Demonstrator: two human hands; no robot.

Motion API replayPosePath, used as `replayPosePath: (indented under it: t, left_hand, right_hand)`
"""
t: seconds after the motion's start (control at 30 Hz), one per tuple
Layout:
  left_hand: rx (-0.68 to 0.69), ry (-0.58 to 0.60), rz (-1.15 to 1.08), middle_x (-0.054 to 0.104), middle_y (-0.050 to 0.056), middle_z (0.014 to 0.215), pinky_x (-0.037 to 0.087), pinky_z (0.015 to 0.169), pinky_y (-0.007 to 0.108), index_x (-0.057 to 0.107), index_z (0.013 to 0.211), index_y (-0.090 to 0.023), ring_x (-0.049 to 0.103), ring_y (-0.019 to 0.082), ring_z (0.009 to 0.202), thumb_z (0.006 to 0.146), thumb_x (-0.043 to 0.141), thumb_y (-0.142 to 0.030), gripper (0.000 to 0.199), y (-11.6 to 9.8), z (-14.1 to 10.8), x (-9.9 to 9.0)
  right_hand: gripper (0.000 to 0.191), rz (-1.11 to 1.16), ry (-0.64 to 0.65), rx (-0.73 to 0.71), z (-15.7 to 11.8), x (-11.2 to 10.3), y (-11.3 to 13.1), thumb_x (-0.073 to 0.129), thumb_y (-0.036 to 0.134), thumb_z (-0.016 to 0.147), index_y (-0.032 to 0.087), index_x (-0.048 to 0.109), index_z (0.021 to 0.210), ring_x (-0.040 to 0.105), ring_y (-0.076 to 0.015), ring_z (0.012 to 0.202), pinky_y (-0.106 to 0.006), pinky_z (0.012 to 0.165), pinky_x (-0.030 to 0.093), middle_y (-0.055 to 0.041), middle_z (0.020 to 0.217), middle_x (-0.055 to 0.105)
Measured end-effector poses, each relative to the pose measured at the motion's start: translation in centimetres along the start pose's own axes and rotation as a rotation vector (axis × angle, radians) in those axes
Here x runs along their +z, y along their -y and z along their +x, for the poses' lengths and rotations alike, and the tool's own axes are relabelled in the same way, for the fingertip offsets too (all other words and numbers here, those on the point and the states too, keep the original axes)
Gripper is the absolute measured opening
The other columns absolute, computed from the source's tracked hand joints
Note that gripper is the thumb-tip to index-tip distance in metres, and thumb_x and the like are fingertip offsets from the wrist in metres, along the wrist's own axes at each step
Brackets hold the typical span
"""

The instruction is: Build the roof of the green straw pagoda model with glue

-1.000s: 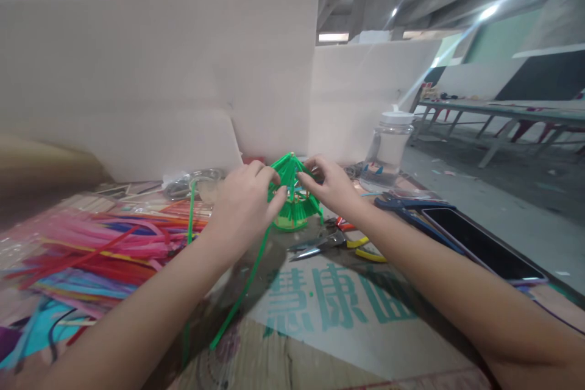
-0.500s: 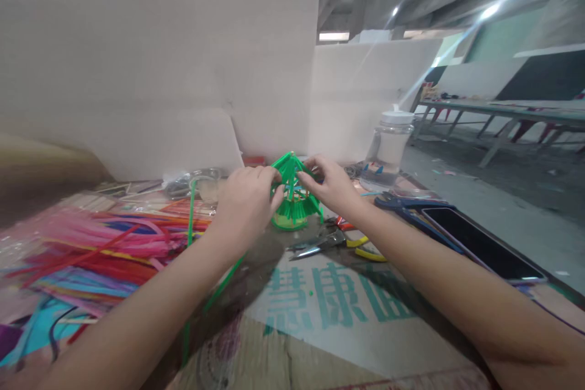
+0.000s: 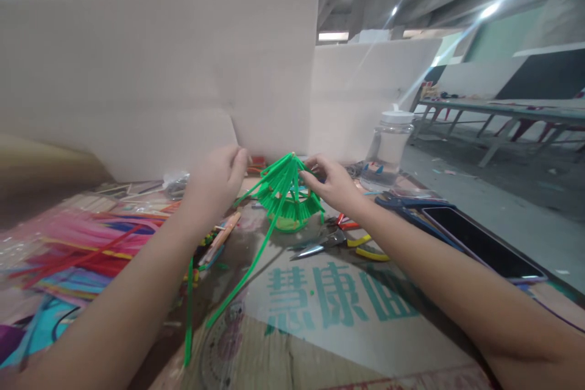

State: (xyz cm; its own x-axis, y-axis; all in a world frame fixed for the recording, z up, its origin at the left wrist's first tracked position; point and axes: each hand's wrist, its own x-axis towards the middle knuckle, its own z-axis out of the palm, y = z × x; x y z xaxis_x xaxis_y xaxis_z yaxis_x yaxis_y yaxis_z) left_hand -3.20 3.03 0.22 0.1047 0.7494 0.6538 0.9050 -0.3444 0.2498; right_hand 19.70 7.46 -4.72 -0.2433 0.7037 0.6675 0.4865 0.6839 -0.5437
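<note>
"Locate the green model (image 3: 291, 186)."
"It stands on the surface (image 3: 269, 353); the fingers of your right hand (image 3: 336, 186) grasp its right side."
"Your left hand (image 3: 214, 180)?"
"Left of it; whether those fingers grip anything is indeterminable."

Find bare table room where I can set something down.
Mostly bare: the lettered sheet, between the yellow-handled tool, protractor and right arm. Crowded: left, with coloured strips; right, with phone and bottle; around the green frame.

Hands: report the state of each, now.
Left hand: fingers curled, blurred; whether it holds anything can't be told.
Right hand: holding the green model.
</note>
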Motion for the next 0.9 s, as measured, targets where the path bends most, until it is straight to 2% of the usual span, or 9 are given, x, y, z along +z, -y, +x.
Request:
replayPosePath:
  t: [0.1,0.27,0.4,0.53,0.63,0.7,0.77,0.83,0.9]
  left_hand:
    - [-0.025,0.051,-0.135,0.073,0.004,0.091,0.045,0.075,0.029,0.07,0.103,-0.019,0.065,0.02,0.083,0.093,0.041,-0.034,0.035,0.2,0.1,0.2]
    - [-0.098,0.123,-0.256,0.075,0.0,0.085,0.044,0.073,0.028,0.073,0.085,-0.022,0.066,0.021,0.082,0.085,0.058,-0.046,0.029,0.5,0.1,1.0]
    - [-0.052,0.163,-0.228,0.073,0.002,0.088,0.041,0.07,0.029,0.07,0.088,-0.021,0.065,0.022,0.086,0.092,0.045,-0.051,0.039,1.1,0.1,1.7]
    - [-0.032,0.179,-0.147,0.071,0.003,0.086,0.039,0.067,0.03,0.068,0.094,-0.02,0.063,0.023,0.082,0.094,0.038,-0.05,0.042,2.1,-0.5,1.8]
    - [-0.039,0.167,-0.173,0.071,0.004,0.095,0.042,0.073,0.03,0.066,0.103,-0.019,0.064,0.023,0.088,0.092,0.042,-0.04,0.033,3.3,-1.7,1.7]
    - [-0.071,0.178,-0.214,0.071,0.005,0.096,0.044,0.073,0.03,0.064,0.103,-0.019,0.065,0.023,0.087,0.089,0.046,-0.037,0.029,4.0,-2.8,1.7]
    - [-0.085,0.243,-0.206,0.072,0.004,0.092,0.045,0.072,0.03,0.066,0.096,-0.019,0.066,0.023,0.084,0.087,0.05,-0.038,0.026,4.4,-4.0,1.8]
    - [-0.078,0.336,-0.182,0.074,0.003,0.09,0.047,0.073,0.032,0.07,0.093,-0.021,0.067,0.024,0.082,0.086,0.051,-0.04,0.027,4.4,-5.0,2.1]
    - [-0.089,0.375,-0.202,0.074,0.004,0.094,0.048,0.075,0.033,0.07,0.104,-0.022,0.067,0.024,0.083,0.088,0.05,-0.041,0.032,4.2,-5.8,2.7]
  right_hand:
    - [0.017,0.005,-0.009,-0.019,-0.1,0.0,-0.1,0.057,0.035,0.087,0.018,0.059,0.089,0.06,-0.0159,0.077,-0.03,0.071,0.048,-0.0035,0.085,0.064]
    - [0.022,0.041,0.018,-0.023,0.2,0.0,-0.1,0.058,0.036,0.088,0.017,0.063,0.097,0.063,-0.0177,0.086,-0.033,0.078,0.05,-0.0061,0.094,0.068]
    - [0.03,0.114,0.062,0.021,0.0,-1.2,-0.1,0.057,0.037,0.09,0.018,0.061,0.113,0.066,-0.0187,0.094,-0.036,0.085,0.052,-0.0085,0.105,0.07]
    - [0.032,0.045,0.079,0.096,-2.0,-4.4,-0.8,0.057,0.035,0.09,0.019,0.059,0.118,0.066,-0.0209,0.103,-0.039,0.09,0.053,-0.0102,0.112,0.069]
    - [0.031,-0.114,0.269,0.125,-4.0,-7.2,-1.7,0.054,0.035,0.091,0.019,0.061,0.117,0.066,-0.0226,0.102,-0.041,0.091,0.052,-0.0107,0.117,0.068]
    - [0.033,-0.182,0.521,0.141,-5.1,-8.7,-2.1,0.053,0.036,0.092,0.019,0.062,0.119,0.066,-0.0241,0.098,-0.04,0.086,0.053,-0.0107,0.114,0.069]
    - [0.033,-0.222,0.707,0.133,-5.7,-9.7,-2.2,0.053,0.037,0.092,0.02,0.065,0.117,0.065,-0.0264,0.101,-0.041,0.086,0.052,-0.0111,0.114,0.069]
    - [0.034,-0.221,0.816,0.105,-6.1,-10.1,-2.2,0.054,0.033,0.09,0.021,0.064,0.12,0.062,-0.0273,0.108,-0.041,0.091,0.049,-0.011,0.119,0.067]
    - [0.041,-0.2,0.893,0.058,-6.3,-10.2,-2.0,0.055,0.025,0.087,0.022,0.06,0.128,0.058,-0.0259,0.115,-0.04,0.098,0.046,-0.01,0.128,0.062]
